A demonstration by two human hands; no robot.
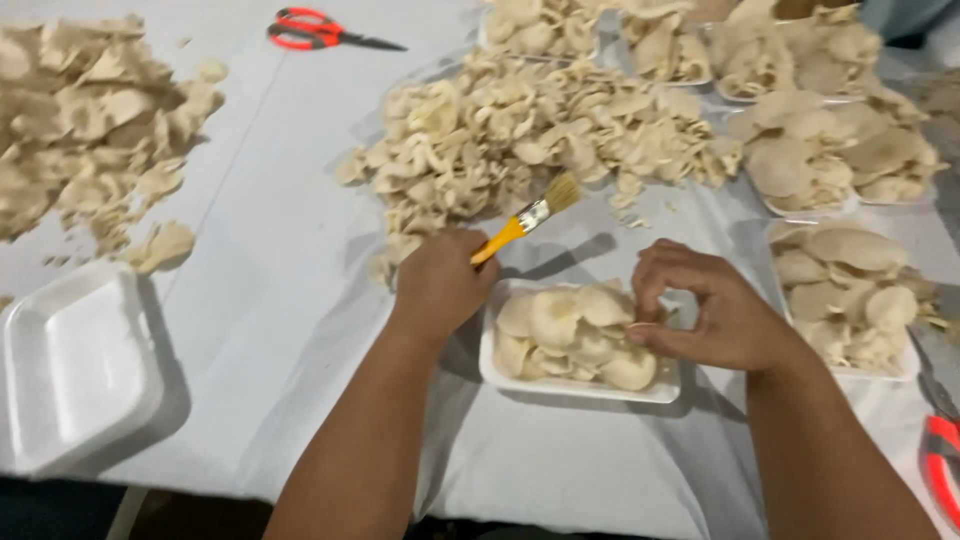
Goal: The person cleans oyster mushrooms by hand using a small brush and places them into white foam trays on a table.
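While the left hand [440, 282] grips a small orange-handled brush [527, 218] above the white tablecloth, the right hand [712, 312] pinches pale mushrooms [560, 325] in the white foam tray [580, 388] between them

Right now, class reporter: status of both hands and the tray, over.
Left hand gripping orange-handled brush. Right hand fingering mushrooms in white foam tray. Loose mushroom heap just beyond.

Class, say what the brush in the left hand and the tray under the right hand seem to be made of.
Brush: glossy orange handle, probably plastic or painted wood; shiny metal band; pale, straw-like bristles. Tray: matte white with thick, soft-rounded rim, apparently foam.
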